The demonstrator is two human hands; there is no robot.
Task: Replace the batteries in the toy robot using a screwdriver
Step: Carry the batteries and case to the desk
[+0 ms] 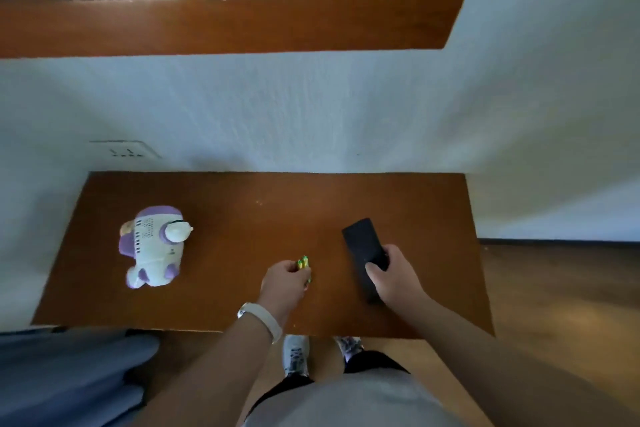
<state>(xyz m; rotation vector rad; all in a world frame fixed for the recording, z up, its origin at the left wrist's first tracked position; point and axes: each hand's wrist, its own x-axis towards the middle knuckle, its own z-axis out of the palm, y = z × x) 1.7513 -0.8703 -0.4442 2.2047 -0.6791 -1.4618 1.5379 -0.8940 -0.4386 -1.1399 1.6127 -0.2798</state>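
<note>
A white and purple toy robot [152, 248] lies on its side at the left of the brown wooden table [242, 211]. My left hand [285, 282] is over the table's front middle, closed around several green and yellow batteries [303, 263] whose ends stick out above the fingers. My right hand [393, 276] grips the near end of a flat black case [363, 243] that rests tilted on the table at the right. No screwdriver shows in view.
A white wall [311, 114] with a socket [124, 150] runs behind the table. A brown shelf [225, 24] hangs above it. Blue fabric [69, 374] lies at the lower left. My shoes [296, 354] stand on the wooden floor by the table's front edge.
</note>
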